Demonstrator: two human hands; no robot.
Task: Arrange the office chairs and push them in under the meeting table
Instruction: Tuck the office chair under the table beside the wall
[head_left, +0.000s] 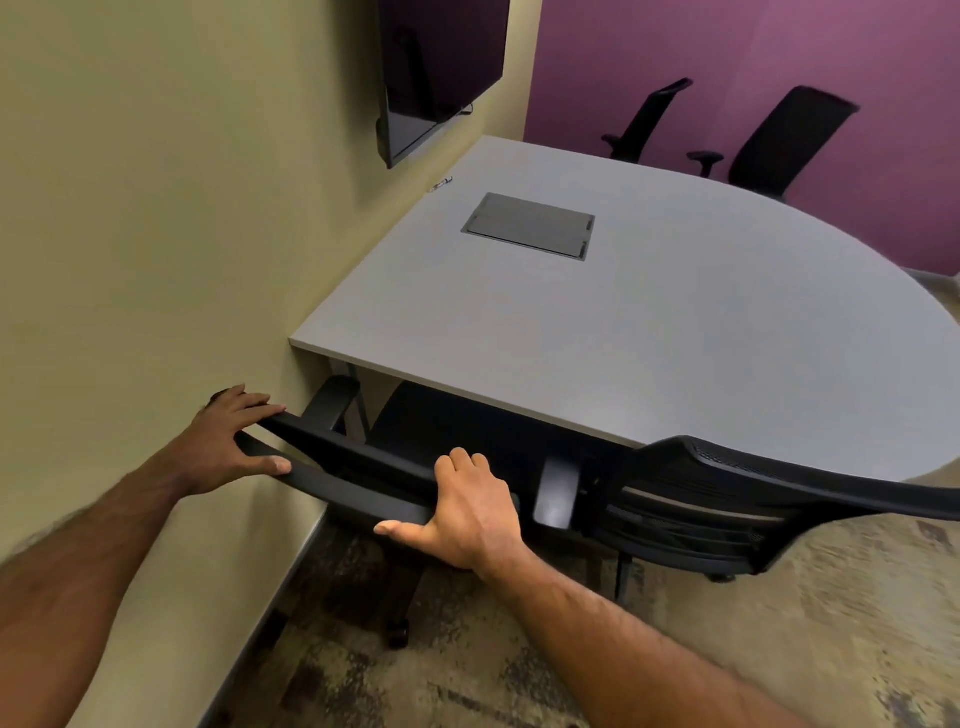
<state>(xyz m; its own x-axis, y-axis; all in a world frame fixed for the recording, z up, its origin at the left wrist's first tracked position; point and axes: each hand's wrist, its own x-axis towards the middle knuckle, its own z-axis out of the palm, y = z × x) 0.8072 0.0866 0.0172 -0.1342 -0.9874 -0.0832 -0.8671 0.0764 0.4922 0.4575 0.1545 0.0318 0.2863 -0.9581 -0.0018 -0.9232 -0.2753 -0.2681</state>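
A black mesh office chair (358, 467) stands at the near edge of the grey meeting table (649, 332), its seat partly under the tabletop, close to the left wall. My left hand (228, 441) grips the left end of its backrest top. My right hand (467, 514) grips the backrest top further right. A second black mesh chair (727, 493) stands just to the right, its back against the table's curved edge. Two more black chairs (649, 119) (789, 140) stand at the table's far side by the purple wall.
The beige wall (156, 234) runs close along the left. A dark screen (431, 67) hangs on it above the table. A grey cable hatch (530, 223) sits in the tabletop, and a small marker (441, 183) lies by the wall. Patterned carpet (779, 623) covers the floor.
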